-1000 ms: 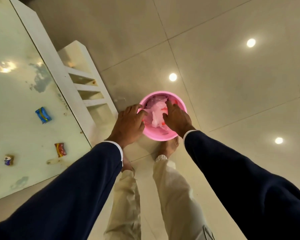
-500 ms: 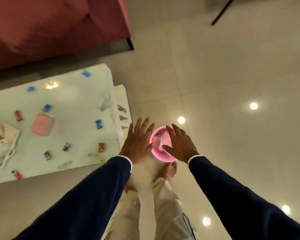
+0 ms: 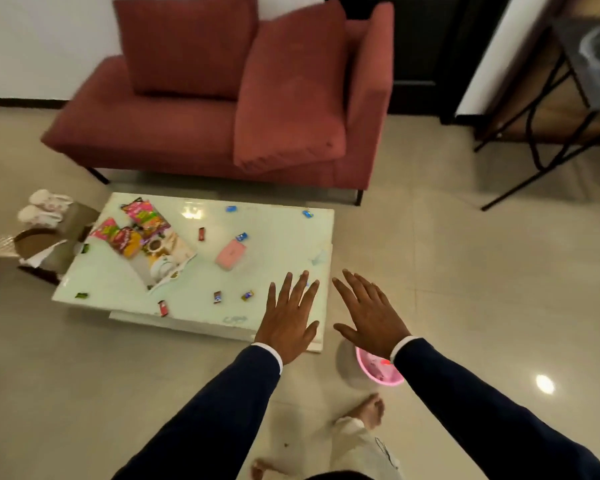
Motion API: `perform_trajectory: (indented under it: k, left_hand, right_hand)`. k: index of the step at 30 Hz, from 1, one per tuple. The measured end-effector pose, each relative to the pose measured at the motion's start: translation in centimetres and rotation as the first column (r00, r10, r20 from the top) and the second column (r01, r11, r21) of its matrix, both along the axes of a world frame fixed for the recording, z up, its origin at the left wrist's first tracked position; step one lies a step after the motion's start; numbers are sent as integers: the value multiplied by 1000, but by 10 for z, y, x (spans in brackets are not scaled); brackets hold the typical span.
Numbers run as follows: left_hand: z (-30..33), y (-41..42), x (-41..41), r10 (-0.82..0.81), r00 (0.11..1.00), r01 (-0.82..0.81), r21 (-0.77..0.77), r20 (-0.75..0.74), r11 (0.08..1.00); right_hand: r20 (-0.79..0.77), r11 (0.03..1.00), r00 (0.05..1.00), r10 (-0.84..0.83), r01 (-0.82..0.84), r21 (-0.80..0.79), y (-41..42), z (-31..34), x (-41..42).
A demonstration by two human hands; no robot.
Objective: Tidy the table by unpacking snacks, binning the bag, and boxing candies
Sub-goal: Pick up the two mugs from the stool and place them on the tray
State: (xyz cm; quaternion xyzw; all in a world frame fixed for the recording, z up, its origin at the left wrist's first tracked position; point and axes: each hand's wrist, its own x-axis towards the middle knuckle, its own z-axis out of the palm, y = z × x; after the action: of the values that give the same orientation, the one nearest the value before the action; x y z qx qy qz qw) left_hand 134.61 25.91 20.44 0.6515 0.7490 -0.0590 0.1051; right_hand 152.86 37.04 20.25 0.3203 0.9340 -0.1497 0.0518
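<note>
Both my hands are held out flat with fingers spread and nothing in them: my left hand [image 3: 289, 318] over the near right corner of the white table [image 3: 125, 282], my right hand [image 3: 369, 315] just off its right edge, above the floor. Below my right wrist stands the pink bin [image 3: 378, 370] with the crumpled bag inside. Small wrapped candies [image 3: 217, 297] lie scattered over the tabletop around the pink box [image 3: 230, 253], and the snack packets [image 3: 132, 230] are heaped at its far left end.
</note>
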Motion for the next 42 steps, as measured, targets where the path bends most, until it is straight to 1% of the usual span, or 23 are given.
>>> perform_trajectory:
  k: [5,10,15,19,22,28,31,36,42]
  left_hand:
    - [18,-120,-85,173,984,-171,46,-46,984]
    - [45,-222,-164,334,941,-328,94,-57,940]
    - [62,-290,-227,446,892,-434,133,-76,891]
    - [64,-322,-269,511,857,-497,151,-72,855]
    - [62,-336,-303,546,836,-535,136,-54,834]
    - [56,-337,-384,564,825,-553,141,-46,821]
    - [51,-328,-434,582,813,-577,103,-23,810]
    - [40,-302,-516,578,815,-577,32,-46,816]
    - [36,-276,-605,574,819,-574,2,10,819]
  right_hand:
    - [-35,990,991,129,-127,56,-68,36,-102]
    - [-56,969,970,238,-233,78,-140,61,-199]
    - [-48,937,938,343,-339,79,-190,77,-277]
    - [-31,913,914,404,-401,73,-215,80,-333]
    - [-41,900,900,434,-431,69,-226,75,-376]
    - [-61,895,893,447,-445,35,-227,61,-467]
    - [-49,902,901,431,-432,-11,-218,54,-517]
    - [-34,904,906,421,-423,-64,-195,44,-595]
    - [-3,908,913,409,-407,-95,-173,33,-685]
